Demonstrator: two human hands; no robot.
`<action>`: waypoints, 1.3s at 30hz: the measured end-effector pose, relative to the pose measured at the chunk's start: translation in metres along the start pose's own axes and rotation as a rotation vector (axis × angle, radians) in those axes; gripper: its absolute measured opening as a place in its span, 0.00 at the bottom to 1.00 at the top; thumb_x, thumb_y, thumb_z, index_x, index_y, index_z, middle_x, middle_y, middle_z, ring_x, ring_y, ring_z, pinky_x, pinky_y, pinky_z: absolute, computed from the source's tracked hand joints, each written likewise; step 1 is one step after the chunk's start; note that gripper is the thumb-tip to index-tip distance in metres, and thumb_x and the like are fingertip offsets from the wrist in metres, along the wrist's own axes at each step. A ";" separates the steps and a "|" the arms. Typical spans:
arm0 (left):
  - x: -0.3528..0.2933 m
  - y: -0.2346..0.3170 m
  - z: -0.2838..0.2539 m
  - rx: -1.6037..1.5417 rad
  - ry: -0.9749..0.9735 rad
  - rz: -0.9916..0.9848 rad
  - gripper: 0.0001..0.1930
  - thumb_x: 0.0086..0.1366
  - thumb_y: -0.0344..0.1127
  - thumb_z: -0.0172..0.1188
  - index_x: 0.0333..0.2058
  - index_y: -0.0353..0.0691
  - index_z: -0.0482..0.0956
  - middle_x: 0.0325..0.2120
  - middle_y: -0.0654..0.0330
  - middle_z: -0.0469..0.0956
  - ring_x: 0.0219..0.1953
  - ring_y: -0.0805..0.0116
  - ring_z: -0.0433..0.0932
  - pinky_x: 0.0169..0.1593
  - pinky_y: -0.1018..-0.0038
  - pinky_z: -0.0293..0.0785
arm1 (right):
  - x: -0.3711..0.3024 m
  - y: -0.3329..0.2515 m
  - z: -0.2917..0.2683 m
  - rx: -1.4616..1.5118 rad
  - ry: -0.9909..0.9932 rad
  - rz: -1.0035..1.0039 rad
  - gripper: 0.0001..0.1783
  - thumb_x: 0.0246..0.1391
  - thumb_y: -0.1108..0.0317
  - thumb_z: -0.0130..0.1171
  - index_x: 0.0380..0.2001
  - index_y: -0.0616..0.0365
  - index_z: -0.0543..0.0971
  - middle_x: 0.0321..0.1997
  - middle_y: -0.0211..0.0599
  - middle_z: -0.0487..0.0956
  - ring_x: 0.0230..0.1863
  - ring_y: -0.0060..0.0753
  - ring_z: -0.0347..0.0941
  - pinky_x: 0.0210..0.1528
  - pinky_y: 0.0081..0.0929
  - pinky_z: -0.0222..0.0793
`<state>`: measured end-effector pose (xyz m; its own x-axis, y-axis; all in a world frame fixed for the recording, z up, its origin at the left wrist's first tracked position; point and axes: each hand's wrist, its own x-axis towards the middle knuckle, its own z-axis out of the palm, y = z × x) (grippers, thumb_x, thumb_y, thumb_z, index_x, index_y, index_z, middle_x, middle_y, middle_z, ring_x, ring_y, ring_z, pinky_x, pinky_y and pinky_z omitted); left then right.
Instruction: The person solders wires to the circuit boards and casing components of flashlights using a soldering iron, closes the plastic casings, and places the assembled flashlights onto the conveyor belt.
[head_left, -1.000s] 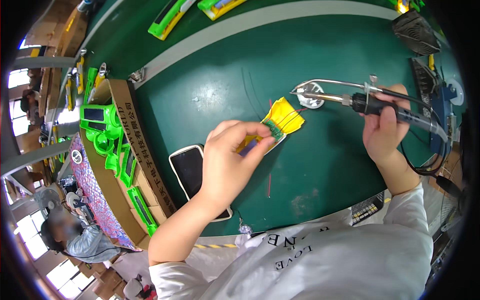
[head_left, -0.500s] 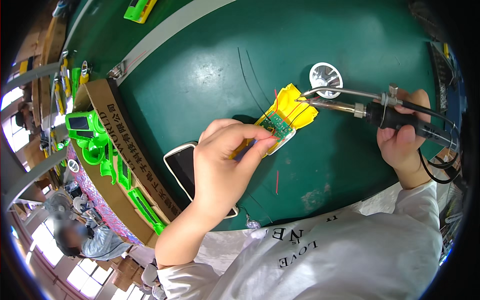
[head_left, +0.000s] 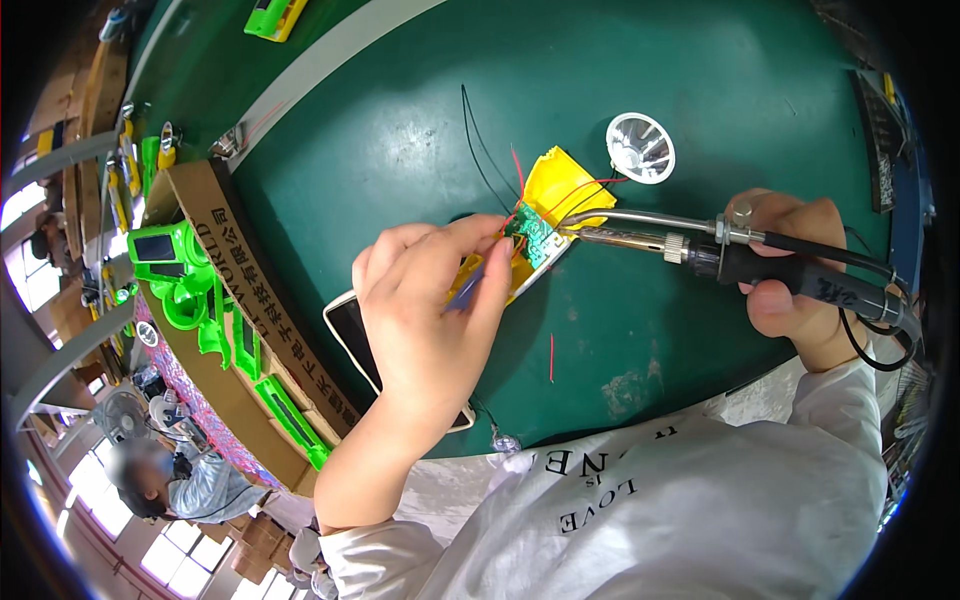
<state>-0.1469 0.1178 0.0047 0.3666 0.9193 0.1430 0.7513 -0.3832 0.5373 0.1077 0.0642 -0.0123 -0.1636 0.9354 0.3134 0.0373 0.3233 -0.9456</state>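
Frame centre: green circuit board lies over the yellow casing, on the green counter. Thin red and black wires spread from the board toward the upper part of the frame.

Change over the last half second: the tip of the soldering iron shifts from above the casing's yellow end to the board's right edge. The left hand's fingertips also shift, from the lower edge of the board to its left side, leaving more of its face in view. Judgement: the iron is now placed for work on the board rather than hovering aside. Actual contact between tip and board: cannot tell.

Left hand: grip narrow, thumb and forefinger almost meeting at the board's left side. A red wire runs to the fingertips; cannot tell whether wire or board edge is pinched. A purple part shows beneath these fingers.

Right hand, right of frame: grip closed round the iron's black handle. A bent metal tube runs alongside the iron and ends near its tip. The board sits well to the left of this grip, directly beside the left one.

Nearby: silvery reflector just beyond the casing, upper right of centre; loose red wire piece below the board; phone partly behind the left hand.
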 end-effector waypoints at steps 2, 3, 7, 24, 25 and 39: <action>0.000 -0.001 0.001 0.003 0.010 0.017 0.07 0.43 0.28 0.62 0.25 0.44 0.77 0.19 0.69 0.73 0.26 0.73 0.69 0.36 0.76 0.60 | 0.003 0.000 0.002 0.036 -0.060 -0.014 0.20 0.38 0.66 0.64 0.33 0.61 0.67 0.28 0.39 0.70 0.23 0.29 0.65 0.22 0.23 0.60; 0.000 -0.001 0.002 0.006 0.021 0.035 0.07 0.43 0.29 0.62 0.25 0.44 0.77 0.19 0.69 0.73 0.26 0.73 0.69 0.36 0.76 0.60 | 0.002 0.001 0.003 0.036 -0.061 -0.013 0.20 0.38 0.66 0.64 0.33 0.61 0.67 0.28 0.39 0.70 0.23 0.29 0.65 0.22 0.23 0.60; -0.001 -0.002 0.002 0.023 -0.010 0.064 0.07 0.43 0.29 0.63 0.24 0.43 0.77 0.20 0.68 0.74 0.26 0.72 0.69 0.35 0.75 0.60 | 0.000 0.000 0.006 -0.035 0.011 -0.037 0.19 0.40 0.66 0.62 0.33 0.62 0.67 0.26 0.39 0.69 0.22 0.27 0.64 0.21 0.21 0.60; 0.000 -0.004 0.003 0.084 -0.082 0.091 0.04 0.43 0.28 0.61 0.21 0.43 0.75 0.16 0.67 0.72 0.27 0.70 0.70 0.37 0.73 0.60 | -0.002 -0.007 0.031 -0.137 0.111 0.065 0.17 0.38 0.64 0.61 0.26 0.64 0.68 0.15 0.38 0.66 0.14 0.25 0.58 0.14 0.22 0.51; -0.001 -0.005 0.004 0.133 -0.065 0.107 0.04 0.43 0.28 0.60 0.21 0.43 0.75 0.16 0.67 0.72 0.26 0.70 0.69 0.37 0.72 0.60 | -0.001 -0.006 0.032 -0.138 0.112 0.066 0.17 0.38 0.64 0.61 0.26 0.64 0.68 0.15 0.38 0.66 0.14 0.25 0.58 0.14 0.22 0.51; -0.001 -0.005 -0.012 0.078 -0.065 0.080 0.05 0.42 0.29 0.62 0.20 0.43 0.75 0.15 0.68 0.71 0.26 0.70 0.69 0.37 0.72 0.61 | 0.003 -0.016 0.033 -0.133 0.152 0.108 0.18 0.36 0.63 0.62 0.23 0.66 0.69 0.12 0.37 0.64 0.13 0.26 0.57 0.14 0.21 0.51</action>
<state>-0.1576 0.1197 0.0122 0.4604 0.8786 0.1271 0.7574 -0.4634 0.4600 0.0745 0.0573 0.0007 -0.0014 0.9731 0.2302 0.1782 0.2268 -0.9575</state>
